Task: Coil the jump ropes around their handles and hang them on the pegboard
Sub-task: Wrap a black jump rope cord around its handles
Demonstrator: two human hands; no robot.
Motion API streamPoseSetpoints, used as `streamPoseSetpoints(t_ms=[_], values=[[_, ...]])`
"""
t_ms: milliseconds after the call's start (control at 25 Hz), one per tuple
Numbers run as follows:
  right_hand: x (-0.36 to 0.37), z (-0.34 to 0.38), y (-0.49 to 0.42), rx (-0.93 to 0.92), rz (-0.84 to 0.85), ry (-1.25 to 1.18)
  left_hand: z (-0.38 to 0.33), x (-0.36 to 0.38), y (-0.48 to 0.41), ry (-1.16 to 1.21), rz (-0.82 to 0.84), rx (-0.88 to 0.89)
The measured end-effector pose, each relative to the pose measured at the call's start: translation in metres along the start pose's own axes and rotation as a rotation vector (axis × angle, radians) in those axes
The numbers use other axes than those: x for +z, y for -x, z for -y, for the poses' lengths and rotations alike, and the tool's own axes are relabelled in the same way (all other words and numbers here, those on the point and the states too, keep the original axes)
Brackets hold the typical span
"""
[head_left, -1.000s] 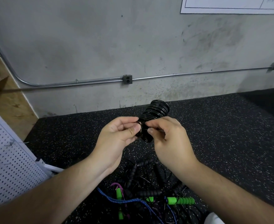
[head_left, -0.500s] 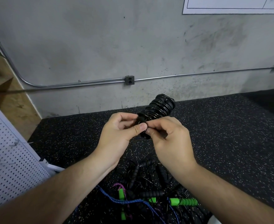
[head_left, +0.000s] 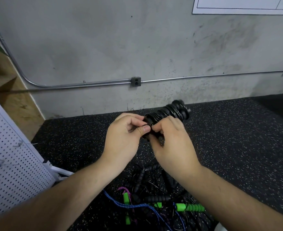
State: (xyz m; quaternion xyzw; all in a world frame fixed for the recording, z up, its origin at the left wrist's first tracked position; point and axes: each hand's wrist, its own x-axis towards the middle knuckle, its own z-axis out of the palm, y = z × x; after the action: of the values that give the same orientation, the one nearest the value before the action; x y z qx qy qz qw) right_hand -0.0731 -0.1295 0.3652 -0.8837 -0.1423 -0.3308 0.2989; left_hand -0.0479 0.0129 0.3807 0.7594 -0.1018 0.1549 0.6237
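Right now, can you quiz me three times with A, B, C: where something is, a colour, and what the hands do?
1. Where is the white pegboard? A left B right C ceiling
2. What colour is the coiled rope? A red B black C yellow
3. What are the left hand and right hand doing? A lying flat on the floor B waving apart C both pinching the coiled rope
Answers: 1 A, it fills the lower left corner; 2 B, its loops look black; 3 C, fingers and thumbs curl onto its near end.
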Motion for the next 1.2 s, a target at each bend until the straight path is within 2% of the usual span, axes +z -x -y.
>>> streamPoseSetpoints(t_ms=[120,200,320,440,560,680,880,1040,1200], values=[[-0.009,-0.003,-0.012,-0.155,0.092,0.372,0.009,-0.005,-0.010,-0.276,0.124,0.022],[-0.016,-0.015,-0.021,-0.232,0.269,0.497,0.013,-0.006,-0.010,-0.352,0.199,0.021],[-0.012,-0.031,-0.022,-0.245,0.536,0.445,0.012,-0.006,-0.009,-0.359,0.202,0.002],[-0.002,-0.035,-0.020,-0.250,0.543,0.385,0.010,-0.010,-0.014,-0.295,0.161,-0.122],[0.003,-0.030,-0.021,-0.244,0.525,0.364,0.016,-0.015,-0.020,-0.349,0.169,-0.064],[0.008,-0.027,-0.016,-0.157,0.617,0.283,0.019,-0.014,-0.017,-0.416,0.184,0.002],[0.008,-0.021,-0.009,0.123,0.702,0.005,0.009,-0.016,-0.012,-0.590,0.221,0.167],[0.008,-0.018,-0.005,0.311,0.847,-0.146,0.007,-0.017,-0.003,-0.630,0.336,0.295],[0.002,-0.016,-0.003,0.486,1.056,-0.185,0.018,-0.015,-0.001,-0.620,0.305,0.252]])
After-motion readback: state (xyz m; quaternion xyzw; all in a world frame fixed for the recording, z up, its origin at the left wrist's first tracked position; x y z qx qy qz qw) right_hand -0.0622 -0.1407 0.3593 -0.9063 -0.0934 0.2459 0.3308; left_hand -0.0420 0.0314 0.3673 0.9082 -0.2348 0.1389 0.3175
